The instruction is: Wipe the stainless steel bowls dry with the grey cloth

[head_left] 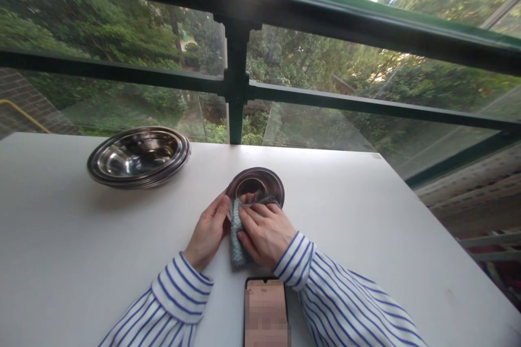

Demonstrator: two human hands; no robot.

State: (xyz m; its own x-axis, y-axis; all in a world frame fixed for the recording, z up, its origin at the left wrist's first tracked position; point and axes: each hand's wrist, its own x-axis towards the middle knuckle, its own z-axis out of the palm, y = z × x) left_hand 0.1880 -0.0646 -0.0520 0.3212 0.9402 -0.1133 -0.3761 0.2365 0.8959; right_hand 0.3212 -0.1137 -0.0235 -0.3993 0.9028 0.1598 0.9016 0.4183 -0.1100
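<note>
A shiny metal bowl (256,174) sits tilted in front of me at the middle of the white table. My left hand (207,230) grips its left rim, with the thumb on top and the other fingers mostly hidden behind it. Folded under my right hand (264,230) is a light blue-green patterned cloth (236,246), pressed against the near inside of the bowl. The fingers of that hand curl over the cloth, and its lower end hangs down toward me.
To the left stands a stack of wider metal bowls (138,157). A phone (266,312) lies on the white table (350,238) just below my hands. Behind the table runs a dark green window frame (236,81), with trees outside the glass.
</note>
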